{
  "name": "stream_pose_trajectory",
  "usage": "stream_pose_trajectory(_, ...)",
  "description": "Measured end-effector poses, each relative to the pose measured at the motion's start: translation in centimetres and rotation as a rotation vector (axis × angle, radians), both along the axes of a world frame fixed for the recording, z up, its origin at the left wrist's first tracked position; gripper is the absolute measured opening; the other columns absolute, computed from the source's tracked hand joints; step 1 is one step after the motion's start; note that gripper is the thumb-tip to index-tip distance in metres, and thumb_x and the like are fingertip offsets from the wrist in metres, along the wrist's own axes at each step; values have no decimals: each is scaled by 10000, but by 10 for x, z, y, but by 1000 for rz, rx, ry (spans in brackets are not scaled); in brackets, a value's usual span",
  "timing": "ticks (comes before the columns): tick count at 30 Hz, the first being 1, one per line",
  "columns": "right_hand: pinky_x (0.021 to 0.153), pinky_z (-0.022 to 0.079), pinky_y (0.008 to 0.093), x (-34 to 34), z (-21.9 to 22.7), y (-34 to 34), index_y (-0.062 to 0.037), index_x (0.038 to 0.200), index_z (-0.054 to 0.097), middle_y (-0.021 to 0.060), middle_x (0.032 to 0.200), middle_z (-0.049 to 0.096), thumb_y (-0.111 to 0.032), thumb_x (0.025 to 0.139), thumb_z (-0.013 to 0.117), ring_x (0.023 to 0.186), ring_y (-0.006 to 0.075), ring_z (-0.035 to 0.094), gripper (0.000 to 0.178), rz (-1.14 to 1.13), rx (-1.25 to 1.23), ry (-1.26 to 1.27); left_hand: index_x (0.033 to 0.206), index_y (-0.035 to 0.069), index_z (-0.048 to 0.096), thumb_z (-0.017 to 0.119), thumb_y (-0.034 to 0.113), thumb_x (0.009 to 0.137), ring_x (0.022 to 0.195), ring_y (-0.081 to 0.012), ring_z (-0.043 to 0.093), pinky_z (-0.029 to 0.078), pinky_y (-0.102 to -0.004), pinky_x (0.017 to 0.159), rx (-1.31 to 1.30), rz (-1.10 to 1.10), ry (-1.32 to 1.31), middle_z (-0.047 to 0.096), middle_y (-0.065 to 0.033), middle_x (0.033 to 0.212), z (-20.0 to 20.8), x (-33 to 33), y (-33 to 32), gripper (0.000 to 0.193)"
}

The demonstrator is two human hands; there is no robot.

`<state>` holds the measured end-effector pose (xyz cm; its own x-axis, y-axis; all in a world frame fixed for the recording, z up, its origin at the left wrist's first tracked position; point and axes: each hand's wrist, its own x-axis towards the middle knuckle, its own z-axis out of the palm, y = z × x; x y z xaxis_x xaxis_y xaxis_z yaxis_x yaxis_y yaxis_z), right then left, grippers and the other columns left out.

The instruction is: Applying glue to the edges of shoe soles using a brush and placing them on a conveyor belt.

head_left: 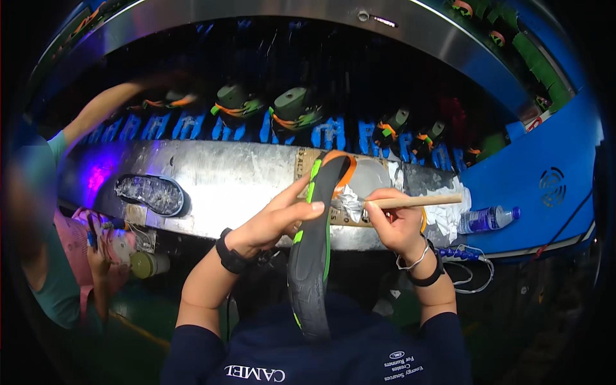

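My left hand (282, 221) grips a long dark shoe sole (312, 250) with bright green patches along its edge, thumb across its face. The sole stands lengthwise in front of me, its orange-trimmed far end (346, 170) curving over the bench. Pinched in my right hand (398, 228) is a pale wooden stick (427, 200), pointing to the right. Its left end is hidden by my fingers, so I cannot tell whether it is a brush handle. Crumpled white paper (350, 204) lies by my right fingertips, beside a round grey dish (372, 176).
Another sole (151, 194) rests on the metal bench (224, 160) at left. Shoes (292, 106) stand on blue racks behind. A plastic bottle (489, 219) and white paper (443, 215) lie at right. A co-worker's arm (102, 112) reaches toward the racks at left.
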<state>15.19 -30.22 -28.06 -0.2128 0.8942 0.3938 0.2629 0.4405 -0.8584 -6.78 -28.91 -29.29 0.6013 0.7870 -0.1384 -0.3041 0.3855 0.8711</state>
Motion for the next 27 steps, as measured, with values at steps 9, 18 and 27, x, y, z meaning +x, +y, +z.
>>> stream_pose_trajectory(9,415,313,151,-3,16,-18,-4,808,555,4,660,525,-6,737,574,489,10,426,73,127,-14,-11,1341,32,126,583,273,750,623,-50,477,330,-160,461,89,21,54,509,-36,778,2,-4,12,785)
stream_pose_trajectory(18,396,345,187,-1,22,-25,-7,779,551,41,643,551,15,704,580,461,57,468,83,298,130,-100,1332,-21,64,589,277,741,744,-146,559,431,-212,470,197,38,106,540,-146,915,4,-4,15,845)
stream_pose_trajectory(27,418,358,193,2,20,-27,-4,813,566,53,643,555,18,708,569,490,78,484,108,396,112,43,1342,10,78,587,304,734,742,-116,531,400,-194,482,216,8,142,532,-118,918,6,-8,19,845)
